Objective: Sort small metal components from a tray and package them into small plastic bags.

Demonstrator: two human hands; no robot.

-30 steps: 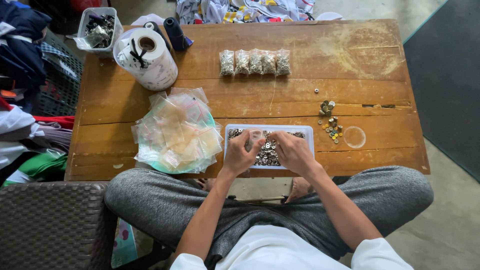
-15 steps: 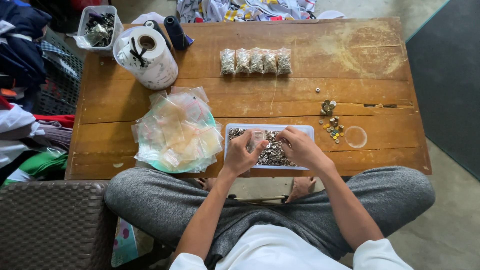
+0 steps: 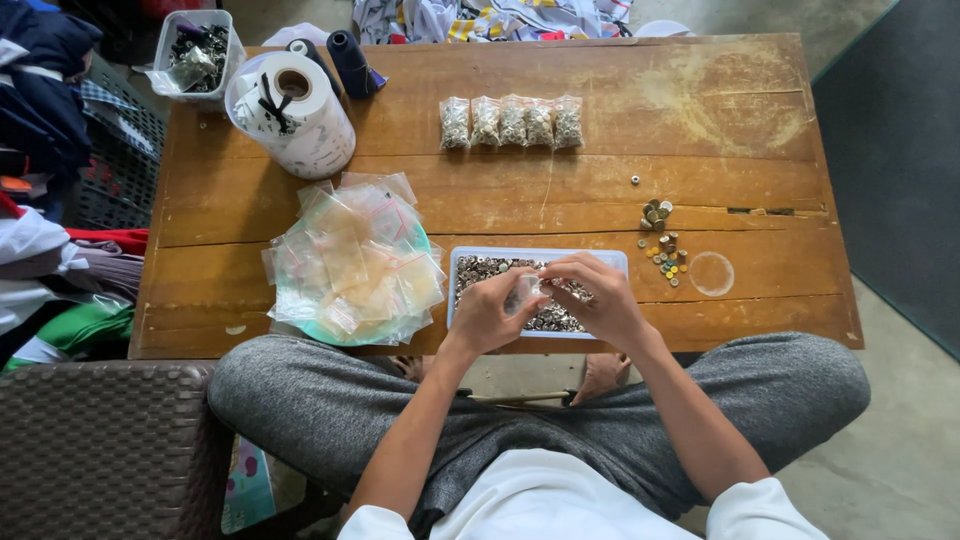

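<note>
Both my hands meet over a shallow white tray (image 3: 470, 254) of small metal buttons at the table's near edge. My left hand (image 3: 487, 315) and my right hand (image 3: 598, 303) together pinch a small clear plastic bag (image 3: 525, 293) held just above the buttons. A heap of empty clear bags (image 3: 352, 262) lies on a green plate to the left of the tray. Several filled bags (image 3: 512, 122) lie in a row further back on the wooden table (image 3: 700, 130).
Loose buttons (image 3: 662, 248) and a clear lid ring (image 3: 711, 274) lie right of the tray. A white roll in a tub (image 3: 292, 115), dark thread spools (image 3: 352, 62) and a tub of dark parts (image 3: 196, 47) stand at the back left. Clothes pile up at the left.
My hands have drawn together above the tray, and the small clear bag now shows between them. Nothing else on the table has moved.
</note>
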